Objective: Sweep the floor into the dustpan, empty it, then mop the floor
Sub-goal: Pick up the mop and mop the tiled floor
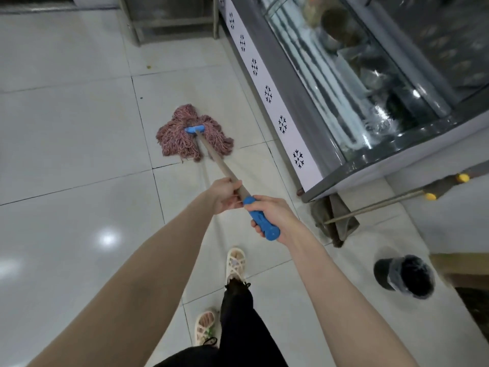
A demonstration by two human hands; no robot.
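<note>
I hold the mop with both hands: my left hand (225, 195) curls around the pole (215, 158), and my right hand (274, 217) wraps the blue end grip (264, 225) just behind. The reddish mop head (182, 139) lies spread on the tiled floor (79, 128), near the display freezer (344, 102).

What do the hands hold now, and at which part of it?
Both hold the mop: the right hand grips its blue end grip, the left hand grips the shaft just ahead of it.
</note>
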